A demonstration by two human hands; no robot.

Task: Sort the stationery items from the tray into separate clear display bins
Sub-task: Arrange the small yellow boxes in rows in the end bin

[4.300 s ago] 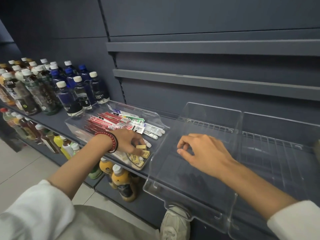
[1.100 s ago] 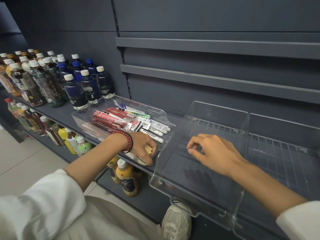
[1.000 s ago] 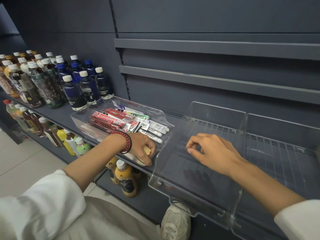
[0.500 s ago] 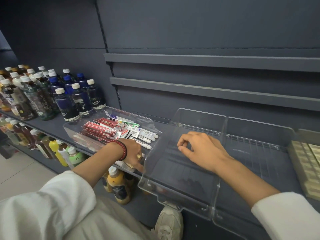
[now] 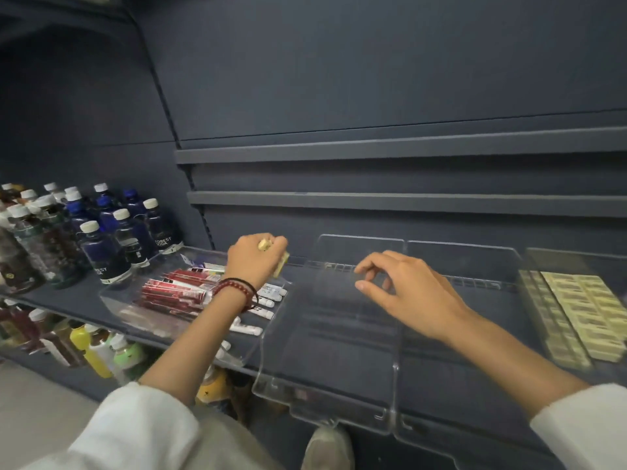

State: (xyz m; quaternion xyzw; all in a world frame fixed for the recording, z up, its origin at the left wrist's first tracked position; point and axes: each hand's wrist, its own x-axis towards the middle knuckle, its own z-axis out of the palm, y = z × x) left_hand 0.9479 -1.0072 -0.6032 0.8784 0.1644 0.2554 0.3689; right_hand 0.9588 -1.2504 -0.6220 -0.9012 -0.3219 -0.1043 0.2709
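On my feed the left hand [image 5: 252, 262] is raised above the far end of the clear plastic tray [image 5: 112, 300], its fingers curled tight around a few small yellow erasers [image 5: 265, 245]; one pokes out at the top of the fist and another below the fingers. A red bead bracelet [image 5: 235, 288] sits on that wrist. Beneath it the tray holds flat red pen packets [image 5: 173, 293] and white capped pens [image 5: 271, 293]; I cannot read their print.

The right hand [image 5: 414, 293] hovers over the clear display bin [image 5: 332, 385] just beside the tray, fingers loosely bent, thumb and forefinger close together with nothing between them. I cannot tell whether it touches the bin. To its right stands a second clear bin [image 5: 475, 262], then a third clear bin [image 5: 536, 262] lined with rows of pale yellow eraser blocks [image 5: 576, 310], their labels too blurred to read.

On the dark grey shelf [image 5: 68, 296], left of the tray, I can read "FOREST SODA" on the dark blue bottles [image 5: 159, 228].
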